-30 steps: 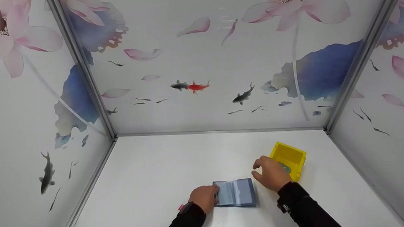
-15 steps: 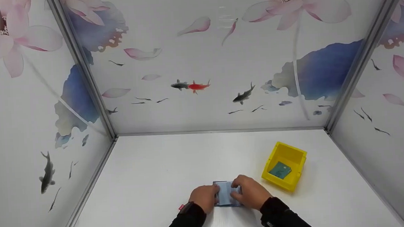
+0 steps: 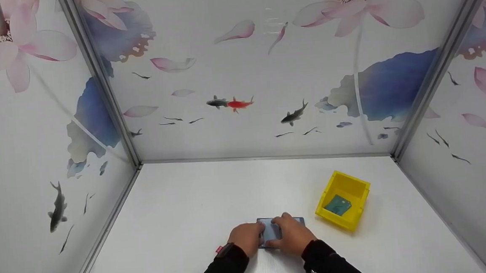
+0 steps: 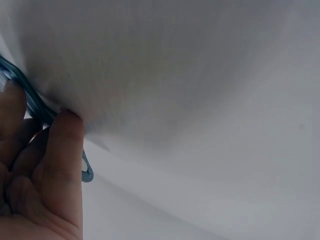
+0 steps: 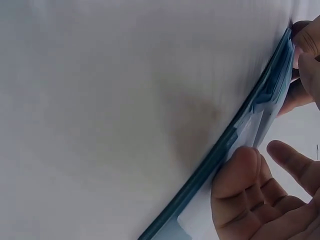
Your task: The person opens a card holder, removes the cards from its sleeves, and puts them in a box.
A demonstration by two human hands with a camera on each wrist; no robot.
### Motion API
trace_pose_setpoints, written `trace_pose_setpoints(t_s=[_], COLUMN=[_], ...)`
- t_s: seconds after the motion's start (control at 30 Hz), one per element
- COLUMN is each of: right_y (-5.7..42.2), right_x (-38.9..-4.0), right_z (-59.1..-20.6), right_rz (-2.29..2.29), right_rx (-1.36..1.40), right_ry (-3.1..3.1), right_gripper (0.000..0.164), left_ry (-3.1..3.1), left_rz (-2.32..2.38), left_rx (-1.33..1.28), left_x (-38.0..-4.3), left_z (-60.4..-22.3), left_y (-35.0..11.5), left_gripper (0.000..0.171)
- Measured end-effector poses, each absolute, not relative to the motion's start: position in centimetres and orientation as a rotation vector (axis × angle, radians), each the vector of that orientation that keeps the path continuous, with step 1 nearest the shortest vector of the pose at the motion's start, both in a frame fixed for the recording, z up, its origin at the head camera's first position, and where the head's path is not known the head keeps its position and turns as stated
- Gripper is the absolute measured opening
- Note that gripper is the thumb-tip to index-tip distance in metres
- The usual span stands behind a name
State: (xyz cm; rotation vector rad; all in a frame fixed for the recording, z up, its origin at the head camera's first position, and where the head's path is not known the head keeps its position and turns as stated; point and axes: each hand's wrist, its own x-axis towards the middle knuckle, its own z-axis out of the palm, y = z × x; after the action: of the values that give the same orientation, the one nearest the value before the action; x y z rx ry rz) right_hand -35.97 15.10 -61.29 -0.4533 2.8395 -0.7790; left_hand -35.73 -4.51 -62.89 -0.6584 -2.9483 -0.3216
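Observation:
A blue card holder [image 3: 269, 227] with pale plastic sleeves lies spread on the white table. My left hand [image 3: 245, 238] pinches its left edge; in the left wrist view, the holder's dark blue edge [image 4: 31, 95] runs between thumb and fingers. Over the sleeves sits my right hand [image 3: 294, 236], fingers spaced apart. Seen from the right wrist, the thumb [image 5: 239, 172] touches a pale sleeve [image 5: 247, 127] while a finger [image 5: 290, 157] stands away from it. Much of the holder's right side is hidden under the right hand.
A yellow bin [image 3: 344, 222] stands to the right, with a green card [image 3: 338, 205] lying inside. White panels printed with lotus flowers and fish, joined by grey metal posts [image 3: 424, 72], enclose the table [image 3: 180, 208] at the back and both sides.
My right hand has come left from beside the yellow bin onto the card holder, then slid further left over the sleeves. My left hand has stayed at the left edge.

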Motion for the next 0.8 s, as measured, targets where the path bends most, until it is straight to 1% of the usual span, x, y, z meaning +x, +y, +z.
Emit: trace_pose_setpoints(t_s=[0.1,0.27,0.37,0.43,0.53,0.6,0.8], right_y=[14.8,14.9,15.0,15.1,15.2,15.2,15.2], right_x=[-36.0,-36.1,-36.3,-36.4,-36.6,-36.6,-36.5], right_z=[-61.6,-62.1,-62.3,-62.4,-62.4,-62.4,-62.0], right_rz=[-0.748,-0.743,-0.767,-0.781,-0.79,-0.787,-0.807], right_rx=[-0.448,-0.457,-0.45,-0.439,-0.425,-0.423,-0.428], right_ry=[2.862,2.885,2.868,2.855,2.844,2.844,2.834], right_gripper=[0.076,0.075,0.076,0.077,0.078,0.077,0.069], left_ry=[-2.951,-2.955,-2.952,-2.955,-2.969,-2.982,-3.019], left_rz=[-0.335,-0.378,-0.399,-0.403,-0.394,-0.393,-0.394], left_rx=[-0.663,-0.688,-0.69,-0.684,-0.657,-0.636,-0.59], left_x=[-35.8,-35.4,-35.3,-35.3,-35.5,-35.6,-35.7], left_z=[-62.7,-62.0,-62.1,-62.3,-62.7,-62.8,-62.8], left_y=[-4.6,-4.8,-4.8,-4.8,-4.7,-4.6,-4.5], left_gripper=[0.026,0.029,0.027,0.03,0.035,0.042,0.053])
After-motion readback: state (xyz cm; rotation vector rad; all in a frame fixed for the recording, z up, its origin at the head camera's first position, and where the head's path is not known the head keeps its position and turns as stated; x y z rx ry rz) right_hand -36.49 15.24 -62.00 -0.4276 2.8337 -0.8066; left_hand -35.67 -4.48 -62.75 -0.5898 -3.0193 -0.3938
